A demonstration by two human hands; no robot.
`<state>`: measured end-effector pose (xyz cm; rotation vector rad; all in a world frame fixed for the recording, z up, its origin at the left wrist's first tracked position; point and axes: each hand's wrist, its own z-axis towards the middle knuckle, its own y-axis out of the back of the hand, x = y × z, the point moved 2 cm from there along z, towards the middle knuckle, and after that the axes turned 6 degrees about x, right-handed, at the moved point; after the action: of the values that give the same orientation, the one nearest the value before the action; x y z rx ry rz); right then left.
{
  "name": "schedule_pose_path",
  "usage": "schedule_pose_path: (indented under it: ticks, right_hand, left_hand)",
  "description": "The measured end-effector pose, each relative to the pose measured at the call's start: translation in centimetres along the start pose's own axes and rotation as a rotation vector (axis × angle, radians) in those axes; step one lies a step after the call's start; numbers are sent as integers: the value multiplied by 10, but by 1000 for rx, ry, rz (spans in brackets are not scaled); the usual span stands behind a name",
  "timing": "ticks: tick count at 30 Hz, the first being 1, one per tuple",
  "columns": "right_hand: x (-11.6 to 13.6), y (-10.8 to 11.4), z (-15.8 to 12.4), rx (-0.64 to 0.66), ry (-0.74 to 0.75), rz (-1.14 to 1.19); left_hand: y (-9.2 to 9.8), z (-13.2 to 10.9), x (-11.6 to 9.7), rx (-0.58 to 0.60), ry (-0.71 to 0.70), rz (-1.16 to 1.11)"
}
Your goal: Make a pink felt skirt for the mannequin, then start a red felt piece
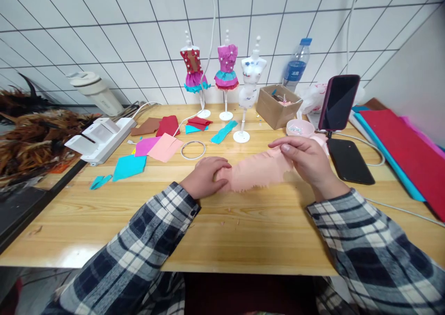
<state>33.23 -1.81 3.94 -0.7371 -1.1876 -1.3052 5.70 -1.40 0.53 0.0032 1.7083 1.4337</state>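
Observation:
A strip of pale pink crepe paper [257,171] with ragged edges lies stretched across the middle of the wooden table [222,231]. My left hand [205,176] is closed on its left end, fingers curled over the paper. My right hand [306,162] pinches its upper right end between thumb and fingers. Both arms wear plaid sleeves. Behind the paper stand three small dress forms: a red and pink one [193,71], a pink and teal one [226,69], and a bare white one [251,80].
Cut paper pieces in teal, pink and red [158,143] and a tape ring [193,149] lie left of centre. A cardboard box [274,104], pink bowl [299,128], water bottle [296,64], propped phone [339,101], flat phone [349,159] and paper sheets [399,148] fill the right. A power strip [100,138] and feathers [31,134] sit left.

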Motion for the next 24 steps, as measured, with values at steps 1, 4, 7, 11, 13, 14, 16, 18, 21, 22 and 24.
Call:
schedule_pose_path:
  ticks: [1,4,7,11,13,14,16,18,21,22,24]
  right_hand:
    - [-2,5,0,-31,-3,-12]
    - [-7,17,0,-97,-20,-27]
    - [-12,24,0,-130,-44,-8]
    - [-17,28,2,-173,-63,56]
    - [-20,30,3,-190,-70,97]
    - [-21,30,3,-193,-73,111]
    - [-22,31,4,-190,-73,116]
    - [-23,31,4,-183,-71,104]
    - [-24,32,4,-189,-62,113]
    - [-24,32,4,-194,-56,119]
    - [-22,32,4,-212,-37,118]
  left_hand:
    - [4,-1,3,-25,15,-23]
    - [14,-3,10,-113,64,-99]
    - [20,-4,13,-213,86,-138]
    - [21,-5,12,-266,201,-439]
    - [21,-5,10,-270,248,-705]
    - [21,-5,8,-282,260,-842]
    - [22,-5,6,-304,272,-1082]
    - [23,-5,3,-329,262,-1197]
    - [26,-6,4,-343,249,-1087]
    - [27,-6,5,-342,251,-1020]
    - [28,-6,7,-329,269,-901]
